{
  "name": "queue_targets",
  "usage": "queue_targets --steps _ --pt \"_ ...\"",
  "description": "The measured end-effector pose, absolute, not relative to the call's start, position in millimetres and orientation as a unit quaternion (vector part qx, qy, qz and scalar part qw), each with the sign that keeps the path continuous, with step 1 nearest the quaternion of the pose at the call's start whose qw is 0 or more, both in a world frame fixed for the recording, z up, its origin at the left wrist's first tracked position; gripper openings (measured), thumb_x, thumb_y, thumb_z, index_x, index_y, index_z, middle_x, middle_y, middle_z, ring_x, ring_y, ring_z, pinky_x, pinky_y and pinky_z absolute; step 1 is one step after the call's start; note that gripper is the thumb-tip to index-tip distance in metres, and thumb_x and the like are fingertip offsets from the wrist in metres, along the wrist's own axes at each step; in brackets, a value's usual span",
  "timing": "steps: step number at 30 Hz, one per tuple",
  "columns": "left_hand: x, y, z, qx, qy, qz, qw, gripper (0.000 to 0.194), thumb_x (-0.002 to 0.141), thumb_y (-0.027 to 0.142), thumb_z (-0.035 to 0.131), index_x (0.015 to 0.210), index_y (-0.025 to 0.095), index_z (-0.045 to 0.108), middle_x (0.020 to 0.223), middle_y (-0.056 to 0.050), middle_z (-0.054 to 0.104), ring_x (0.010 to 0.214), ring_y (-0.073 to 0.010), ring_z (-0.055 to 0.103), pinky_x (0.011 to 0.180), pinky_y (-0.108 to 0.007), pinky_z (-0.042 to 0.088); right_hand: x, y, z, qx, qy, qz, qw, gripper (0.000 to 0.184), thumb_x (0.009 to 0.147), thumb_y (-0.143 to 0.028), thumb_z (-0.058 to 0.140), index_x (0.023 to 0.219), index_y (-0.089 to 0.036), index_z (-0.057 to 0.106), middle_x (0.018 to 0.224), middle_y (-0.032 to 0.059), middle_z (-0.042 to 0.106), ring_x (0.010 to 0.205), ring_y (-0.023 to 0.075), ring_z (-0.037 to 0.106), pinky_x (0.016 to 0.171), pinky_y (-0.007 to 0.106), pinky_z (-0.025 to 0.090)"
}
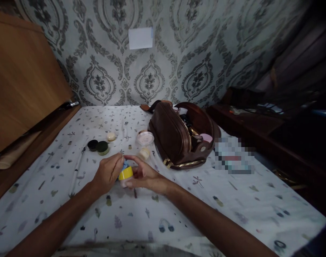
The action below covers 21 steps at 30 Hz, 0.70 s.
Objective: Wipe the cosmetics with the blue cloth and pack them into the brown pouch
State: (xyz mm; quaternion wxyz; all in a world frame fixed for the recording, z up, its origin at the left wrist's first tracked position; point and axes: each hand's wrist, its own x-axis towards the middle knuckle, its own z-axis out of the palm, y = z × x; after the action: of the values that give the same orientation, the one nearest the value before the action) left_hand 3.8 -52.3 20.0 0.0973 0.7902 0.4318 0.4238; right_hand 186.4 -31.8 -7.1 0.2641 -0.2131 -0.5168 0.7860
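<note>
Nearer than the brown leather toiletry bag [171,137] and to its left, the right hand [148,176] grips a yellow-banded jar [126,174], partly covering it, while the left hand [108,174] is closed on what looks like crumpled blue cloth [125,164], which it mostly hides. Pixelation obscures an item [234,157] right of the bag, whose jumbled contents [188,123] are hard to make out. Left of the bag are two dark round containers [102,147], two small cream-coloured pots [144,153] and one clear round compact [145,137].
</note>
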Motion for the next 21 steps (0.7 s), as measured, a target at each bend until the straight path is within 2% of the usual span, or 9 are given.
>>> queue_targets --steps 3,6,8,11,14,17,21 --pt "6 -52 23 0.794 0.434 0.420 0.075 0.032 0.095 0.021 0.043 0.063 0.022 0.037 0.054 0.008 0.036 0.045 -0.0086 0.035 0.049 -0.022 0.032 185 -34 -9 -0.200 -0.519 0.792 0.253 0.103 0.060 -0.039 0.092 0.144 -0.027 0.035 0.083 -0.0054 0.062 0.069 0.0114 0.062 0.068 0.026 0.051" --pt "6 -52 25 0.760 0.469 0.444 0.068 0.033 0.095 0.024 0.042 0.063 0.022 0.038 0.053 0.008 0.036 0.045 -0.0085 0.036 0.048 -0.022 0.032 182 -34 -11 -0.191 -0.508 0.792 0.280 0.105 0.059 -0.033 0.093 0.146 -0.029 0.036 0.090 -0.0047 0.062 0.079 0.0114 0.063 0.078 0.026 0.051" --pt "4 -52 25 0.725 0.505 0.462 0.080 0.032 0.097 0.030 0.040 0.067 0.022 0.044 0.055 0.007 0.041 0.047 -0.0096 0.041 0.050 -0.022 0.035 180 -33 -13 -0.189 -0.491 0.794 0.305 0.103 0.056 -0.030 0.094 0.144 -0.029 0.041 0.097 -0.0033 0.064 0.086 0.0120 0.064 0.086 0.028 0.050" --pt "1 -50 22 0.682 0.548 0.471 0.117 0.032 0.098 0.042 0.039 0.084 0.020 0.058 0.070 0.002 0.060 0.062 -0.0138 0.057 0.061 -0.024 0.046 178 -31 -15 -0.215 -0.460 0.786 0.352 0.085 0.055 -0.034 0.095 0.129 -0.024 0.055 0.103 -0.0012 0.065 0.091 0.0128 0.064 0.094 0.031 0.047" --pt "2 -49 18 0.663 0.566 0.467 0.149 0.039 0.097 0.050 0.038 0.104 0.020 0.061 0.096 -0.005 0.070 0.089 -0.0197 0.066 0.080 -0.031 0.052 178 -28 -14 -0.238 -0.448 0.757 0.412 0.074 0.054 -0.041 0.094 0.118 -0.023 0.060 0.101 -0.0014 0.066 0.089 0.0138 0.064 0.092 0.033 0.048" --pt "5 -49 12 0.648 0.580 0.457 0.188 0.045 0.094 0.057 0.039 0.115 0.021 0.059 0.110 -0.007 0.070 0.101 -0.0227 0.066 0.089 -0.035 0.053 181 -28 -10 -0.251 -0.508 0.680 0.466 0.074 0.054 -0.048 0.092 0.116 -0.025 0.060 0.102 -0.0011 0.065 0.092 0.0161 0.063 0.090 0.034 0.049" --pt "3 -44 -3 0.614 0.611 0.434 0.246 0.049 0.093 0.059 0.040 0.118 0.022 0.060 0.119 -0.009 0.069 0.116 -0.0271 0.064 0.095 -0.040 0.055 186 -32 -7 -0.282 -0.651 0.488 0.509 0.070 0.063 -0.048 0.088 0.123 -0.022 0.064 0.114 0.0057 0.067 0.107 0.0218 0.061 0.098 0.036 0.046"
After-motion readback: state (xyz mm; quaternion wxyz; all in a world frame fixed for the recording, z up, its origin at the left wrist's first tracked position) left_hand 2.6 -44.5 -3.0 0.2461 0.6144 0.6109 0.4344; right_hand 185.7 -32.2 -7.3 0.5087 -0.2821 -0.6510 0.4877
